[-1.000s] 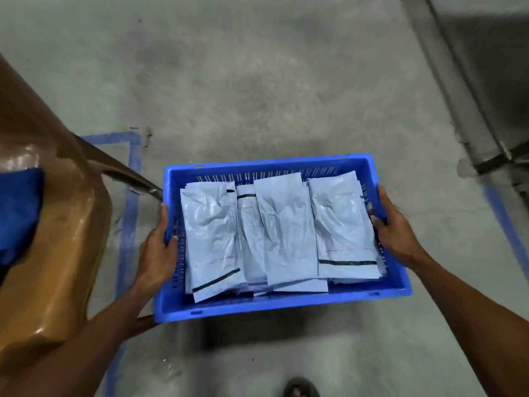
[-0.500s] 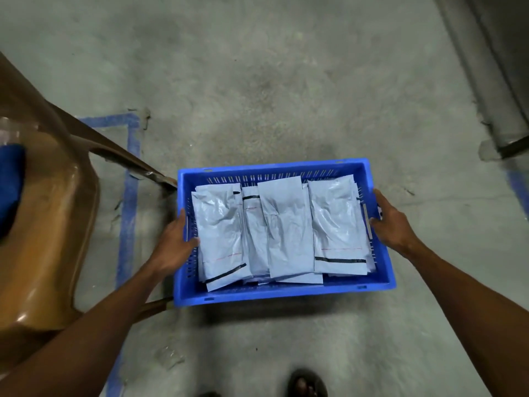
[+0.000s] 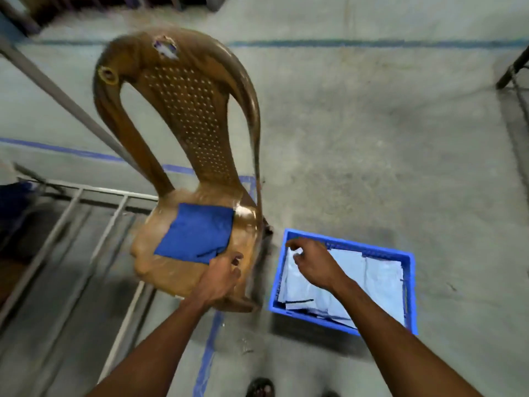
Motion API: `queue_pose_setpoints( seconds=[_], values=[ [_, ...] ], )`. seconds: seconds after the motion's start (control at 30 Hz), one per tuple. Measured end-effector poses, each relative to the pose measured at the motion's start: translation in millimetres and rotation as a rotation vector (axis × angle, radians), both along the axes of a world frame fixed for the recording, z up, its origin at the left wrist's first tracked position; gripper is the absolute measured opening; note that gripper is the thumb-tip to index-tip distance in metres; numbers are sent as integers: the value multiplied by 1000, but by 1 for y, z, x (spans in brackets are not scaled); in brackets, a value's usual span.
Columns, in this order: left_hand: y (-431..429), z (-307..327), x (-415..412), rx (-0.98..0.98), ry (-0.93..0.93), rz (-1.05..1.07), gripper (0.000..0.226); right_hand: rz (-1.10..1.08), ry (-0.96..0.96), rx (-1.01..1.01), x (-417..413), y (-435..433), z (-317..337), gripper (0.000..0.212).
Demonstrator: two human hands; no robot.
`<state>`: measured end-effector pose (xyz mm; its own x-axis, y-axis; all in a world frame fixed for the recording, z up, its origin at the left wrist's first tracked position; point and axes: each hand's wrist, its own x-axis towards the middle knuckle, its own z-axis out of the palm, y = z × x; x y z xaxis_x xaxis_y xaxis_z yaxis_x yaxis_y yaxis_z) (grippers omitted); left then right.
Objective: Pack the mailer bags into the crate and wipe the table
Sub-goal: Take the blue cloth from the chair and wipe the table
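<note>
A blue plastic crate [image 3: 315, 317] stands on the concrete floor at the lower right. Several grey mailer bags [image 3: 380, 282] lie flat inside it. My right hand [image 3: 313, 263] hovers over the crate's left end with loosely curled fingers and holds nothing. A folded blue cloth [image 3: 197, 233] lies on the seat of a brown plastic chair [image 3: 194, 110] to the crate's left. My left hand [image 3: 221, 275] is at the cloth's near right corner, thumb and fingers apart. Motion blur hides whether it touches the cloth.
A grey metal frame [image 3: 86, 224] with bars runs along the left, and a slanted metal leg [image 3: 63, 96] crosses behind the chair. Blue tape lines [image 3: 206, 356] mark the floor. My sandalled foot [image 3: 260, 388] shows at the bottom edge. Another dark leg [image 3: 512, 67] stands far right.
Both hands have let go of the crate, which now rests on the floor. My view has swung left to the chair, and my left hand has moved to the blue cloth.
</note>
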<state>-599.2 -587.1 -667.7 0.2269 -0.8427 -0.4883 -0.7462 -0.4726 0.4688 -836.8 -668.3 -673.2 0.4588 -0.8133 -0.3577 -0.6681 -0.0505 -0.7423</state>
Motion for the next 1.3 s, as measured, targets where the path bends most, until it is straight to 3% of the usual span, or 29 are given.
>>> queue_pose_setpoints(
  seconds=[0.2, 0.37, 0.5, 0.67, 0.83, 0.93, 1.03, 1.13, 1.2, 1.27, 1.3],
  values=[
    [10, 31, 99, -2, -88, 119, 35, 252, 81, -22, 133, 2, 34, 44],
    [-24, -32, 177, 28, -47, 62, 37, 315, 197, 23, 214, -33, -20, 47],
    [-71, -96, 216, -14, -155, -144, 48, 374, 354, 11, 263, -73, -78, 49],
    [-110, -139, 247, -36, -403, -400, 73, 461, 627, -124, 299, -100, -124, 77],
    [-101, -158, 248, -120, -446, -477, 59, 570, 731, -307, 305, -78, -127, 65],
    [-79, -140, 234, -163, -359, -445, 46, 561, 658, -264, 303, -61, -105, 58],
    [-56, -109, 234, -153, -150, -266, 35, 534, 492, -230, 293, -42, -78, 43],
    [-39, -64, 238, -96, 95, -120, 22, 611, 426, -335, 288, -32, -33, 51],
    [-32, -22, 235, -122, 163, -122, 35, 691, 407, -417, 290, -25, 9, 52],
    [-26, 27, 230, -197, 185, -108, 60, 655, 429, -492, 293, -20, 70, 37],
    [-22, 54, 227, -237, 160, -114, 68, 639, 376, -550, 293, -16, 100, 43]
  ],
)
